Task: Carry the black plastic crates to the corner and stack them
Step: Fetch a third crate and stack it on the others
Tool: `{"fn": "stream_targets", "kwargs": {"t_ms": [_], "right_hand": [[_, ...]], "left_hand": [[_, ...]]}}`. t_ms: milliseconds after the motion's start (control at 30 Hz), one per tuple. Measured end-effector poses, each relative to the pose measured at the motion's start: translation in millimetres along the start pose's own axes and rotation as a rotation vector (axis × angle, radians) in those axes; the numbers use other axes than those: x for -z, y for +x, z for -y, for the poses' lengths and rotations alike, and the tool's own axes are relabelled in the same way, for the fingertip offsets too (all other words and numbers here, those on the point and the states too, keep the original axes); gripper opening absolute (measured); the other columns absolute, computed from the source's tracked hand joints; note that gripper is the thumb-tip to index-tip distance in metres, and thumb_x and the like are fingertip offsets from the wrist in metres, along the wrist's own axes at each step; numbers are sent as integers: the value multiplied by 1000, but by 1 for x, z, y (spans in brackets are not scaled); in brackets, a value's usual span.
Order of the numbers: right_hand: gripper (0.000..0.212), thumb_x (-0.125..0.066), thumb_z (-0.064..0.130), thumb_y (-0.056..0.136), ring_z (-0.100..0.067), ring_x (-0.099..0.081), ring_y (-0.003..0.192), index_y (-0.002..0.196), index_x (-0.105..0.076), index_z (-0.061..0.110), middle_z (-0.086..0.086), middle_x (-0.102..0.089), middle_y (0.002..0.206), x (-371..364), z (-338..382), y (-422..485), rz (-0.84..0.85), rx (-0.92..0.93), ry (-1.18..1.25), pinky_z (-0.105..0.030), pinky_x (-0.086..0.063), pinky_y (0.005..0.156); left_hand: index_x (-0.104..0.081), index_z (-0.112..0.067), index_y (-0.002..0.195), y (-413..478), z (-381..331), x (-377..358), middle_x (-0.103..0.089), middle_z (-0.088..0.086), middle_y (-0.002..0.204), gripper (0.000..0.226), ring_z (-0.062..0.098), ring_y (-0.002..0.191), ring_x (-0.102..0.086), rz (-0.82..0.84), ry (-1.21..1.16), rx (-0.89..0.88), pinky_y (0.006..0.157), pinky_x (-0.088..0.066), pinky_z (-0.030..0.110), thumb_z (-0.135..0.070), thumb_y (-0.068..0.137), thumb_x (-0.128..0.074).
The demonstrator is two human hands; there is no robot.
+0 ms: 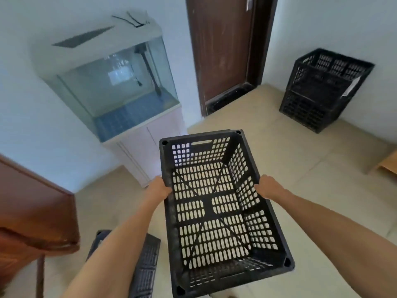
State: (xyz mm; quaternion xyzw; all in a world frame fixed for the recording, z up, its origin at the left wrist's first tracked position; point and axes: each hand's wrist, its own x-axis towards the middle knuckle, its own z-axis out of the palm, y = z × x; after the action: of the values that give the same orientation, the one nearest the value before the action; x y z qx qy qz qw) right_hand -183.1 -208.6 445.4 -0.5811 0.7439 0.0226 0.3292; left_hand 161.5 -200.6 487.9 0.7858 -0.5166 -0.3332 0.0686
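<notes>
Left hand [159,188] and right hand [267,186] each grip a long-side rim of the empty black crate [217,211], held above the floor [290,168], well apart from the corner stack [324,89]; looks light, stiff, best held mid-rim.

No legible text, brand, number or sign is found. A pale label [352,87] on the stacked crates [311,108] by the wall is too blurred to read

Below me, the beige tiled floor [279,160] carries a stack of two black crates [322,91] right of the brown door [223,50], a white cabinet [148,151] left of it, and a lone black crate [146,265] well away from it.
</notes>
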Motion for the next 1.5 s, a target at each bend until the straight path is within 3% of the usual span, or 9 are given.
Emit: {"fn": "stream_targets", "kwargs": {"t_ms": [167,267,433,567,767,1067,1167,1367,1500], "right_hand": [[38,-47,24,98,-34,-59,109,124,-49,-4,-21,-58,124,55,-25,54,-77,-118,47,-30,-44,77],[35,-46,22,98,-32,-61,105,121,-51,-3,-20,-60,121,94,-36,95,-126,-184,84,-29,-44,74],[34,-46,20,98,-32,-61,104,122,-52,-3,-19,-62,119,169,-58,154,-205,-319,138,-29,-45,76],[32,-48,17,97,-32,-61,104,119,-55,-5,-19,-63,116,220,-92,187,-286,-435,232,-26,-42,73],[35,-50,19,96,-32,-61,107,118,-57,-7,-21,-63,117,285,-168,248,-313,-535,283,-27,-44,76],[29,-54,20,92,-27,-65,100,114,-61,3,-13,-67,111,432,-285,376,-274,-479,288,-33,-54,85],[25,-56,18,92,-26,-67,94,112,-61,3,-12,-69,106,486,-311,415,-298,-467,310,-37,-57,84],[27,-58,20,92,-24,-65,96,115,-58,6,-11,-67,106,592,-349,509,-347,-461,268,-36,-56,85],[27,-58,20,92,-27,-62,96,114,-55,5,-11,-64,104,654,-368,578,-402,-470,218,-39,-55,84]], "left_hand": [[-45,0,123,71,-96,-1,-58,17,117,43,33,110,-59,50,110,-96,84,-47,37,-21,91,-64],[-47,-3,115,125,-158,-2,-59,14,108,35,31,104,-61,94,98,-177,87,-50,37,-16,88,-66],[-46,-9,99,214,-277,-5,-55,6,92,22,22,84,-60,214,166,-308,66,-48,26,-11,87,-64],[-54,-3,117,263,-380,-19,-62,11,111,32,32,106,-63,299,162,-432,93,-54,44,-10,87,-64],[-54,-4,124,316,-526,-69,-62,15,122,37,32,113,-61,347,202,-585,97,-52,48,-7,88,-62],[-56,-3,126,388,-737,-136,-62,16,124,35,31,112,-62,377,322,-711,95,-52,48,-6,91,-60],[-57,-5,125,408,-794,-145,-62,14,123,34,28,111,-61,335,369,-708,93,-53,41,-10,92,-60],[-60,-6,115,469,-903,-167,-60,4,95,26,14,77,-55,282,384,-683,55,-37,22,-15,91,-62],[-59,-5,116,521,-971,-186,-67,13,110,29,25,91,-64,288,400,-658,70,-45,31,-16,90,-63]]}}
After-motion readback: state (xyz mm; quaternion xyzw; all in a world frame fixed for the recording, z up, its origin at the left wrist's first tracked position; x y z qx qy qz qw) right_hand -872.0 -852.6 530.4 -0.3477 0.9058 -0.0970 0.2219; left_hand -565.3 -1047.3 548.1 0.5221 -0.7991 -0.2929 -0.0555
